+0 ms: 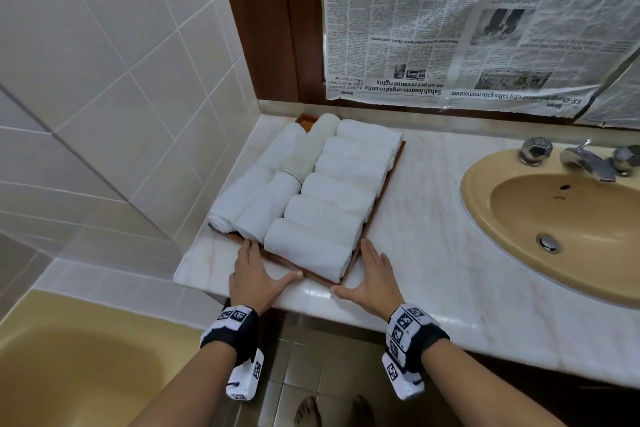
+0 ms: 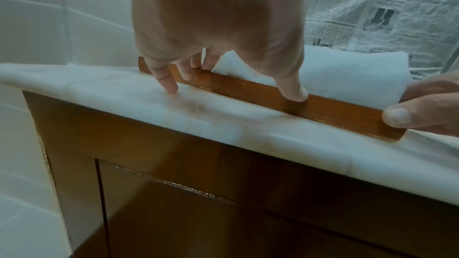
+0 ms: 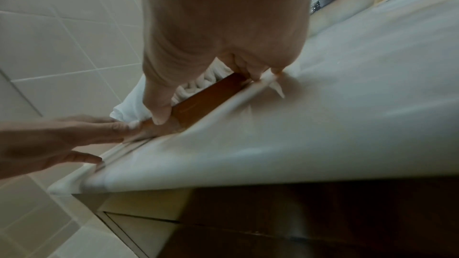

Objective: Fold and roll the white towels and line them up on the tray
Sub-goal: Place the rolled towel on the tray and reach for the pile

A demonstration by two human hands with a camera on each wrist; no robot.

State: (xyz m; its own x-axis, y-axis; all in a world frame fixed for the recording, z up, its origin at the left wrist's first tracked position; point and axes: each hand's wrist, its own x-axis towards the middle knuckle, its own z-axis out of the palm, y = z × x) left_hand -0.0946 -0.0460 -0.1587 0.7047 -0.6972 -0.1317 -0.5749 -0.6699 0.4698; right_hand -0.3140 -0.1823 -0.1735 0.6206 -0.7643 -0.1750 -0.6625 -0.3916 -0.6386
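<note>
Towels (image 1: 322,198), rolled white, fill the wooden tray (image 1: 388,184) at mid-frame on the marble counter (image 1: 433,236). Left hand (image 1: 258,276) and right hand (image 1: 374,274) lie flat, fingers straight, against its near corner. Sink (image 1: 554,218) at right.

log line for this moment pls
stage: squaring tray | left hand: flat against tray near edge | right hand: flat at its right corner | rolled towels: on tray

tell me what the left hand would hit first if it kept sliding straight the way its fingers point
The left hand lies flat on the counter, fingers pointing away from the person. They already touch the tray at its near rim, so it would push that first, then probably the rolled towels behind.
</note>
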